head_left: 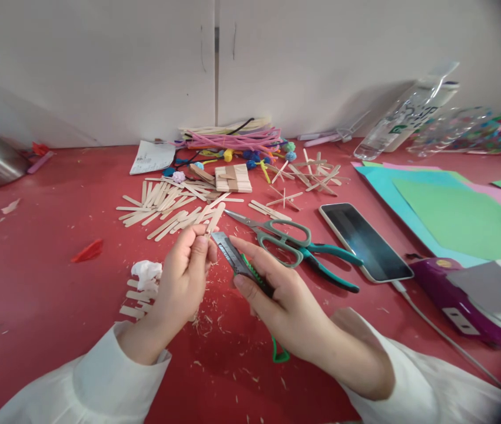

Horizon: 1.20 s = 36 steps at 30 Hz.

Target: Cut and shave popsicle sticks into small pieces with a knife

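Between the thumb and fingers of my left hand [187, 277] is a wooden craft stick [216, 218], its far end pointing up and away. My right hand [283, 294] is wrapped round a utility knife [236, 257] with a black and green body. The blade is out, and its tip lies close to the stick by my left fingertips; whether it touches I cannot tell. Fine wood shavings [221, 312] are scattered on the red table [51, 282] below both hands. Beside my left wrist lie several short stick pieces [133, 303] and a crumpled white tissue [146, 274].
Loose craft sticks [159, 200] lie beyond my hands, near pipe cleaners [232, 139]. Scissors [283, 238], teal-handled pliers [332, 268] and a phone [367, 241] are on the right. Farther right are coloured paper [448, 218], a purple device [457, 300] and a plastic bottle [402, 118].
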Motion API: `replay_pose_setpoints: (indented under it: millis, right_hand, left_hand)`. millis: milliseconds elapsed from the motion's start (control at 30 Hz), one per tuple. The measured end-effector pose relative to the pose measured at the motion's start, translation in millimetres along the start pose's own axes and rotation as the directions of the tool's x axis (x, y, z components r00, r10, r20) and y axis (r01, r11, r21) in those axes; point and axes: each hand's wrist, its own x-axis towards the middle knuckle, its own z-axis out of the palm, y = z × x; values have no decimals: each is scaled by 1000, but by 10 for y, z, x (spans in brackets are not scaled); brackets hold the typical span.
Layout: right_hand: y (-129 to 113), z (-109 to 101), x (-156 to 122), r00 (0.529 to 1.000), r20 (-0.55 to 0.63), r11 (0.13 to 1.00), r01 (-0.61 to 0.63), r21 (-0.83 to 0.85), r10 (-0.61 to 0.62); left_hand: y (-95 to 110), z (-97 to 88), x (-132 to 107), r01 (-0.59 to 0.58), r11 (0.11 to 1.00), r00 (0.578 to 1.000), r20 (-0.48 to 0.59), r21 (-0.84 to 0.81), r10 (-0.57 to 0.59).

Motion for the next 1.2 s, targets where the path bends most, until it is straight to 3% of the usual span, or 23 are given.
replay_pose_setpoints:
  millis: [200,400,633,800,1000,1200]
  right_hand:
    - [15,5,19,1000,4,997,-16,77,16]
    - [-42,-2,53,986,115,915,-153,373,118]
    - [21,6,40,1000,18,985,-5,173,2]
    - [-5,-14,34,995,84,964,-73,255,53]
    - [-7,-11,9,997,44,985,51,167,-59]
    - [-54,-34,36,986,150,929,-119,352,70]
  left_hand:
    - [-31,-7,-9,-65,992,997,42,109,61]
    - [-8,10,1,33,998,999,24,-57,-32]
    - [-26,-3,16,16,998,1000,25,-59,-14]
    - [-7,-9,16,20,999,999,27,-38,-19]
    - [-51,2,36,-8,959,1000,-22,-282,2]
    - [-36,-3,63,75,917,997,1,-391,-81]
